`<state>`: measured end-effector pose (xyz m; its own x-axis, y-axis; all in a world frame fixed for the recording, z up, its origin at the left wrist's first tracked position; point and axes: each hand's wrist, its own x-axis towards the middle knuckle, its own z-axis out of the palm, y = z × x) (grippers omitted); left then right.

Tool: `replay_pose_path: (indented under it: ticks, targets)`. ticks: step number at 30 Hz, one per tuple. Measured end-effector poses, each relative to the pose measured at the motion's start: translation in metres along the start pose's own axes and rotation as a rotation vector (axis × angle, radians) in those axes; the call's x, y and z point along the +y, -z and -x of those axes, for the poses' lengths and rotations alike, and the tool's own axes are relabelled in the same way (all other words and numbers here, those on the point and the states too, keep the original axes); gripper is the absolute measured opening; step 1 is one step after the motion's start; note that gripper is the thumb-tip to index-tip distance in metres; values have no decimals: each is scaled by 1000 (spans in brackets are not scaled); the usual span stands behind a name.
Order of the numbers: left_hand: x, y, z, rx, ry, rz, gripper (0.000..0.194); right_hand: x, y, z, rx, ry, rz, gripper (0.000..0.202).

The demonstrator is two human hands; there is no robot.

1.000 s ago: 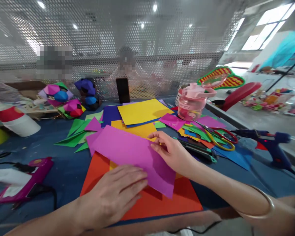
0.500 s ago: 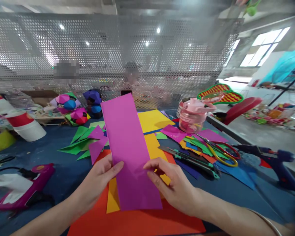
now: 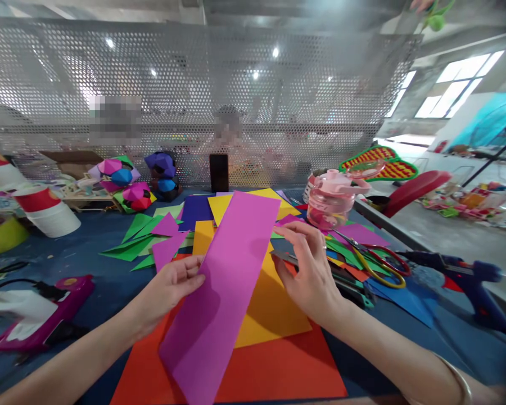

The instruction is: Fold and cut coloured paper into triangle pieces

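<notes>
A long purple paper [image 3: 230, 281] leans to the right, raised over a yellow-orange sheet [image 3: 274, 315] and a red sheet [image 3: 287, 371]. On its left edge my left hand [image 3: 172, 287] is closed, the paper pinched between thumb and fingers. My right hand [image 3: 307, 267] is beside the upper right edge, thumb and fingers apart, with its fingertips close to that edge. Behind that hand lies a box cutter [image 3: 349, 284], partly hidden. Green paper pieces [image 3: 139, 239] and smaller purple pieces [image 3: 166, 250] lie left of the raised paper.
Scissors [image 3: 379, 261] and a blue glue gun [image 3: 468, 281] lie at right. A pink jar [image 3: 331, 202] stands behind. At left are a magenta power strip [image 3: 59, 309] and paper cups [image 3: 46, 211]. A phone [image 3: 219, 173] stands by the perforated screen [image 3: 185, 84].
The purple paper has turned from leaning left to leaning right, and its lower end has swung left. My right hand has moved up along its edge and opened wider. The phone is now uncovered.
</notes>
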<state>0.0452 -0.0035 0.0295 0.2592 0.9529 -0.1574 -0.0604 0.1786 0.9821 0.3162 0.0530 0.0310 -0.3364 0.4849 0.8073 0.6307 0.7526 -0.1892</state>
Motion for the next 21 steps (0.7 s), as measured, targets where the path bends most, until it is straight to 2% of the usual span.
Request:
replay_pose_path:
  ticks: [3, 5, 9, 12, 16, 21]
  targets:
    - [1, 3, -1, 23, -15, -119, 43, 3, 2, -2, 7, 34, 110, 50]
    - [2, 6, -1, 72, -79, -286, 42, 3, 4, -2, -15, 51, 184, 47]
    - [3, 16, 0, 283, -249, -702, 42, 4, 5, 0, -69, 83, 300, 37]
    - [1, 20, 2, 421, -323, -940, 44, 6, 4, 2, -127, 62, 310, 33]
    - [2, 22, 4, 411, -349, -1045, 45, 8, 3, 4, -161, 45, 294, 43]
    - [10, 33, 3, 359, -235, -1034, 45, 6, 3, 1, -253, 61, 281, 73]
